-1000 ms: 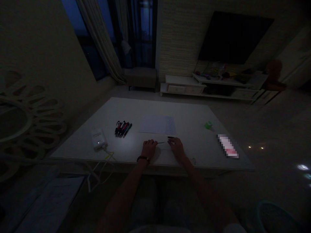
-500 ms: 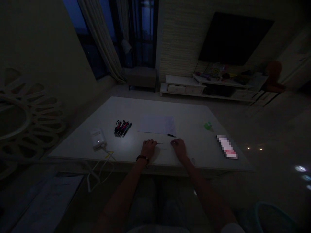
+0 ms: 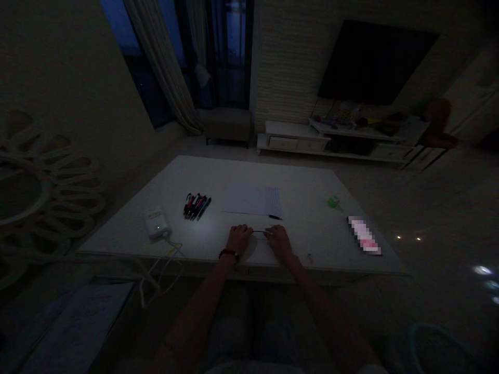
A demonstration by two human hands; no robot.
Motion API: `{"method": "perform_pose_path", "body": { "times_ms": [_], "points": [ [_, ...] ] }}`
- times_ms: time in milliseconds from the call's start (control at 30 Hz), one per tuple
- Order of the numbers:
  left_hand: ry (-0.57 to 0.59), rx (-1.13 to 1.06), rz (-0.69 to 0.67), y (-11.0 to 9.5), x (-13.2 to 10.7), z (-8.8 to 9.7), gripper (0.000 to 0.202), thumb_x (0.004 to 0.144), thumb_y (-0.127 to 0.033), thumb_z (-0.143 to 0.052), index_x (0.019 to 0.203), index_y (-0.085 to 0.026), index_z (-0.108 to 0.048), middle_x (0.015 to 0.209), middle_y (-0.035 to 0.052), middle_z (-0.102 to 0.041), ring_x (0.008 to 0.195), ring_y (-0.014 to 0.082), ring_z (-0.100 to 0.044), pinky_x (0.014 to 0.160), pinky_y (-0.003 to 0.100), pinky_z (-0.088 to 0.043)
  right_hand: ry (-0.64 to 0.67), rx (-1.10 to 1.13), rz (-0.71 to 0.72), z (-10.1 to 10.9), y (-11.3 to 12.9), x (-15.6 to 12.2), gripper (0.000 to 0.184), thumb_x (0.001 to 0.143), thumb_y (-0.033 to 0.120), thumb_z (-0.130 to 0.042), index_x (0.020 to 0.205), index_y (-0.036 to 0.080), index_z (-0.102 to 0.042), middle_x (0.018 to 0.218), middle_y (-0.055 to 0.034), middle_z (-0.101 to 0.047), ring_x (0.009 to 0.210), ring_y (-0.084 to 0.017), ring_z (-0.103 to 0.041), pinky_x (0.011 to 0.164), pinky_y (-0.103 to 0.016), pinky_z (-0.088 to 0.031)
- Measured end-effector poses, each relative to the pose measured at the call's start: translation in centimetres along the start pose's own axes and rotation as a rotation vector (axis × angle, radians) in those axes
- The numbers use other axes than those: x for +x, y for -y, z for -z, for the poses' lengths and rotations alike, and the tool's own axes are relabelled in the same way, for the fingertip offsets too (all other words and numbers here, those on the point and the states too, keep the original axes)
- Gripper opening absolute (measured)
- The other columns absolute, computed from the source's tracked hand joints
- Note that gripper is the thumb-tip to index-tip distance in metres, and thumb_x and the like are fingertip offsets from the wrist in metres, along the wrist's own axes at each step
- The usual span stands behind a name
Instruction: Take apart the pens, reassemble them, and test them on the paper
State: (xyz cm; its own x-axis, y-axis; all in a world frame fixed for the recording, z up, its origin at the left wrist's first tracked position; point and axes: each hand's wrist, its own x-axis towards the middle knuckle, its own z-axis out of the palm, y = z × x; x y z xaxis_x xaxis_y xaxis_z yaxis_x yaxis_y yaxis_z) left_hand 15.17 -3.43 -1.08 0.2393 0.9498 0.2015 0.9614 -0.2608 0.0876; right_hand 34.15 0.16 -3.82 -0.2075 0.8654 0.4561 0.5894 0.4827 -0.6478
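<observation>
A thin dark pen-like stick [image 3: 258,231] lies level between my hands, just above or on the white table [image 3: 304,187]; the dim light hides its details. My left hand [image 3: 238,239] pinches its left end, fingers closed. At the other end, my right hand [image 3: 278,241] has its fingertips closed around the stick. Beyond the right hand lies a black pen [image 3: 275,217], along the near edge of a paper sheet [image 3: 245,200] with rows of writing on its right part. A bundle of several pens [image 3: 196,206] rests to the left.
At the table's left stands a white box-like device [image 3: 156,222] with a cable [image 3: 177,248] hanging over the edge. On the right are a small green object [image 3: 333,201] and a phone [image 3: 364,235]. A small clear piece [image 3: 310,257] lies near the front edge.
My right hand has moved left, carrying something small and dark, and now meets the right end of the stick in my left hand. The left hand has barely moved.
</observation>
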Motion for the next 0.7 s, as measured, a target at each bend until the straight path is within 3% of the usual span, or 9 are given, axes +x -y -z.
{"method": "perform_pose_path", "body": {
  "times_ms": [200, 467, 700],
  "points": [
    [0.014, -0.024, -0.031, 0.2, 0.0, -0.1, 0.02, 0.088, -0.018, -0.043, 0.1, -0.024, -0.057, 0.097, 0.0056, -0.057, 0.092, 0.0189, -0.05, 0.082, 0.036, -0.032, 0.09, 0.055, 0.045, -0.5, 1.5, -0.2, 0.013, 0.082, 0.028, -0.058, 0.085, 0.022, -0.069, 0.084, -0.0054, -0.061, 0.087, -0.019, -0.053, 0.08, -0.032, -0.042],
    [-0.102, -0.098, 0.038, 0.2, 0.2, -1.1, 0.018, 0.09, -0.021, -0.043, 0.104, -0.019, -0.053, 0.096, 0.0053, -0.063, 0.091, 0.0184, -0.054, 0.082, 0.035, -0.033, 0.003, -0.09, -0.112, 3.2, -2.9, 0.1, 0.02, 0.082, 0.034, -0.055, 0.081, 0.021, -0.071, 0.085, -0.0069, -0.06, 0.087, -0.02, -0.052, 0.08, -0.032, -0.041],
    [-0.118, -0.097, -0.002, 0.3, 0.3, -1.2, 0.01, 0.087, -0.024, -0.049, 0.093, -0.019, -0.057, 0.091, 0.0042, -0.062, 0.088, 0.0182, -0.053, 0.082, 0.035, -0.034, 0.036, -0.188, -0.056, 1.6, -2.5, 1.4, 0.024, 0.083, 0.034, -0.055, 0.092, 0.02, -0.071, 0.091, -0.0085, -0.061, 0.092, -0.02, -0.051, 0.082, -0.032, -0.04]
  ]
}}
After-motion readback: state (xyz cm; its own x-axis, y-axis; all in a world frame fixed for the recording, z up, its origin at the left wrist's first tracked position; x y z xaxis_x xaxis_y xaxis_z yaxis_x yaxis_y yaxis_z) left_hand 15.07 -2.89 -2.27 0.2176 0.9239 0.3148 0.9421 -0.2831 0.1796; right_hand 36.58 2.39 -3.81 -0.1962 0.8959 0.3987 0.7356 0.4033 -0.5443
